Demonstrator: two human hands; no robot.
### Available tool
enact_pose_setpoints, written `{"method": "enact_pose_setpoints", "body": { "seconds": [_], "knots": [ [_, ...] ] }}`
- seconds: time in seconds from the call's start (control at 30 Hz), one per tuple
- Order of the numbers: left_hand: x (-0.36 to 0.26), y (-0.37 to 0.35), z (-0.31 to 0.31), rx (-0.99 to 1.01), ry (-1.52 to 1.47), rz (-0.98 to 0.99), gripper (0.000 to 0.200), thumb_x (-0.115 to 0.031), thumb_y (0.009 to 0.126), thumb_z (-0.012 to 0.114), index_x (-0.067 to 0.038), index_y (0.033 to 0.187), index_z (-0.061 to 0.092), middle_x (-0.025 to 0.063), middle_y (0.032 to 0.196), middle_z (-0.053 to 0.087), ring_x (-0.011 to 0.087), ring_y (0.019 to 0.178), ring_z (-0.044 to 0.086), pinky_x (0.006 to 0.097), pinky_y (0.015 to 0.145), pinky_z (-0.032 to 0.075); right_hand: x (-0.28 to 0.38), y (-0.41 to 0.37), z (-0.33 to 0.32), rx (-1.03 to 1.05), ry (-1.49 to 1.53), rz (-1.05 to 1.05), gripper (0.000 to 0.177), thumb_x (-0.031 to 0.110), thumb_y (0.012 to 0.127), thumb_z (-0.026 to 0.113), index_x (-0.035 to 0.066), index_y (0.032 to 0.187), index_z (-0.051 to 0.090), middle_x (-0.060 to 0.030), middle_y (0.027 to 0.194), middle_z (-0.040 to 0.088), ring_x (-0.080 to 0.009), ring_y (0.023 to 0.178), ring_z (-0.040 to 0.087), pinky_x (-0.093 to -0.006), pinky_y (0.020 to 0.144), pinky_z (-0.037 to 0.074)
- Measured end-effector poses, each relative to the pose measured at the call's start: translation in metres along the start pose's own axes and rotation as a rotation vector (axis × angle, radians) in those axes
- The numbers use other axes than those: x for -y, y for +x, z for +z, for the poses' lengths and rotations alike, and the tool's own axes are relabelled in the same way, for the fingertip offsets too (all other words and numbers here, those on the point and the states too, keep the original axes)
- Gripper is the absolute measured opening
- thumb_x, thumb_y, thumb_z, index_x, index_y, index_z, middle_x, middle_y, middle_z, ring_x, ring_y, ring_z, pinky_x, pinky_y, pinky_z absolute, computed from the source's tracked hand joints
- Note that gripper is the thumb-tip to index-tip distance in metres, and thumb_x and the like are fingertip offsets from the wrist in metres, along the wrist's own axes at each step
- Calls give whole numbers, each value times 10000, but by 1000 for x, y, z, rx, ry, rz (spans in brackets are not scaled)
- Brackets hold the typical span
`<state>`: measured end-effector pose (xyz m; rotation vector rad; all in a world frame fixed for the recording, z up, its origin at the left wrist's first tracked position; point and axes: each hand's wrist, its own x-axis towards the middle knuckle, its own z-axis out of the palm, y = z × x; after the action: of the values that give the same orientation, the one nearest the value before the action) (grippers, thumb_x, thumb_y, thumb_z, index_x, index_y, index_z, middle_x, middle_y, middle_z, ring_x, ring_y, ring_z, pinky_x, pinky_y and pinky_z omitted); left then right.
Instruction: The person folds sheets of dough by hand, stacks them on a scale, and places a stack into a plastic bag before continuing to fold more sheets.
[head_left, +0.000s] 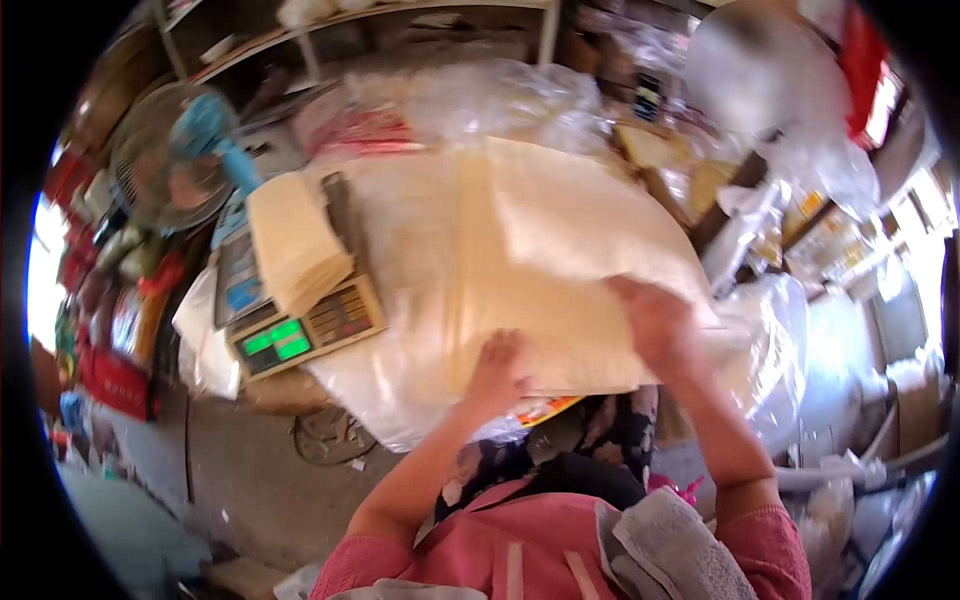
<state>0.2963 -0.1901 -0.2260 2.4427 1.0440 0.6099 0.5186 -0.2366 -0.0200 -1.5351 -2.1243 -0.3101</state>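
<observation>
A broad stack of thin cream sheets lies on clear plastic in front of me. My left hand presses on the near edge of that stack with its fingers curled over the sheets. My right hand grips a lifted bunch of sheets, which is raised and tilted above the right side of the stack. A smaller pile of the same sheets rests on the platform of a weighing scale to the left.
The scale shows green lit displays and a keypad. A blue fan stands at the far left. Clear plastic bags pile up behind the stack and to the right. Shelves run along the back. Bare concrete floor lies below left.
</observation>
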Motion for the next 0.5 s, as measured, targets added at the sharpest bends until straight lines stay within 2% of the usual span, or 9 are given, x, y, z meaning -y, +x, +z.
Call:
{"method": "enact_pose_setpoints", "body": {
  "seconds": [0.03,0.07,0.13,0.2,0.27,0.37,0.43,0.47,0.5],
  "knots": [
    [5,3,-5,25,-291,-182,769,-307,782,635,-23,1409,291,243,1433,306,380,1348,264,435,1106,234,2,-15,11,23,127,-58,319,11,758,502,69,1060,590,-101,1031,638,-281,835,620,-369,767,512],
    [12,4,-6,6,-462,-396,820,-238,759,675,11,1413,247,256,1411,332,392,1334,288,399,1105,245,3,-32,23,34,133,-80,318,18,739,521,63,1048,583,-98,1051,627,-278,834,625,-367,761,512],
    [-9,10,-38,-289,-464,-228,758,-144,756,679,3,1390,292,251,1397,357,383,1331,305,397,1094,260,12,-59,36,228,143,-28,348,-22,716,509,61,1041,603,-123,1053,640,-295,861,634,-382,747,516],
    [-7,10,-58,-366,-312,25,652,-63,755,677,2,1328,373,242,1362,408,367,1308,349,390,1063,302,16,-71,33,383,253,4,310,-8,747,532,56,1041,606,-125,1011,650,-287,868,640,-371,752,516],
    [13,3,-72,-218,-10,370,502,5,756,668,7,1226,490,228,1305,484,345,1266,421,379,1010,371,21,-74,19,503,440,41,270,10,790,553,44,1052,610,-122,969,660,-264,871,652,-356,764,513],
    [36,-22,-63,111,-441,66,237,36,783,625,6,1017,601,166,1119,629,269,1107,570,345,869,470,1,-55,-32,665,990,250,252,7,872,528,28,1111,607,-103,985,669,-222,905,658,-314,799,509],
    [24,-25,-83,80,-637,-128,144,29,804,616,7,947,618,127,990,665,214,981,618,310,792,492,-37,-75,-28,487,1222,429,287,2,912,504,54,1182,587,-74,1037,667,-181,983,638,-275,861,490],
    [20,-26,-91,64,-732,-225,99,25,815,611,8,911,626,107,925,683,187,918,642,292,754,503,-61,-87,-26,492,966,440,358,-39,866,526,62,1205,578,-84,1161,622,-222,1122,568,-306,966,438],
    [22,-26,-93,25,-833,-307,87,24,826,601,11,909,625,94,906,681,170,886,642,285,744,502,-72,-97,-23,504,910,381,375,-44,850,539,63,1207,577,-90,1209,592,-231,1164,532,-317,990,414]
  ]
}}
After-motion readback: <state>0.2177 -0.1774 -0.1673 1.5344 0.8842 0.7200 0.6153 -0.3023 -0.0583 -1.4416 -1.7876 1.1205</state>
